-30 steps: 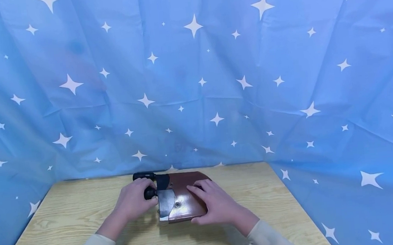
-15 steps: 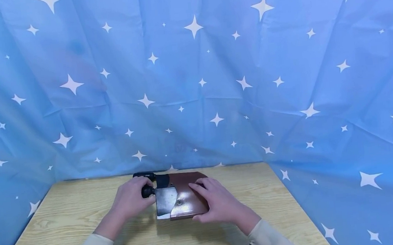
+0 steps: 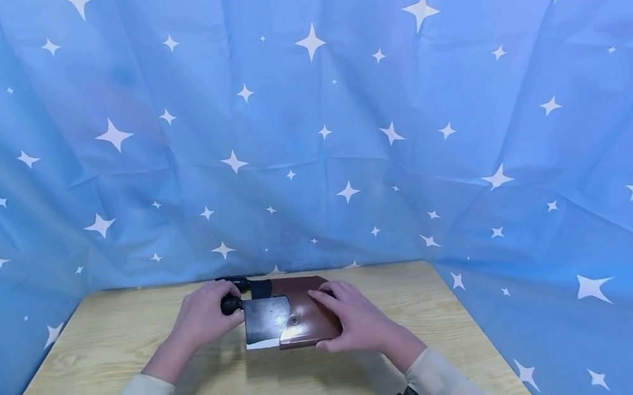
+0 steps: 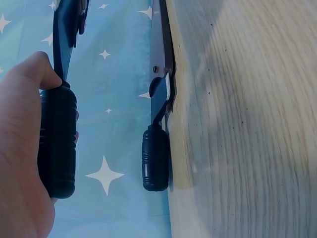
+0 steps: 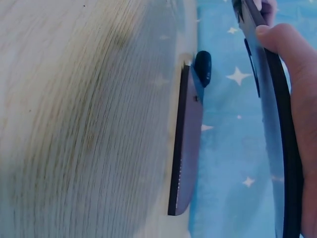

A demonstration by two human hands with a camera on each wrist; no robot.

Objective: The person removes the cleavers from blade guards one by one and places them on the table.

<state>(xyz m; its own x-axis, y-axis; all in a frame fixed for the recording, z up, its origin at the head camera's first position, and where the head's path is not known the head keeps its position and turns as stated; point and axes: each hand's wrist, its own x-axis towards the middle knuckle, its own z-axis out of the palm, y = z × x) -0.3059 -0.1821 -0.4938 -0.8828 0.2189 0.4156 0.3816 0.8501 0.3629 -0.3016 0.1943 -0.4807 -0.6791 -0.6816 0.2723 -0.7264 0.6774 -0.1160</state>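
Note:
My left hand (image 3: 204,315) grips the ribbed black handle (image 4: 59,144) of a cleaver. Its broad grey blade (image 3: 264,319) sticks partly out of a brown leather sheath (image 3: 312,326) with a snap stud; the rest of the blade is hidden inside. My right hand (image 3: 358,317) pinches the sheath's right end, thumb at the lower edge and fingers over the top. Both are held above the table. Behind them lies a second cleaver, its black handle (image 4: 155,158) pointing left and its blade covered by a brown sheath (image 5: 186,144).
The second cleaver lies along the back edge of the light wooden table (image 3: 419,315). A blue cloth (image 3: 309,122) with white stars hangs behind and at both sides. Each wrist bears a small black camera.
My left hand has drawn the cleaver's handle leftward and slightly up, so more blade shows outside the sheath. My right hand has shifted slightly right with the sheath.

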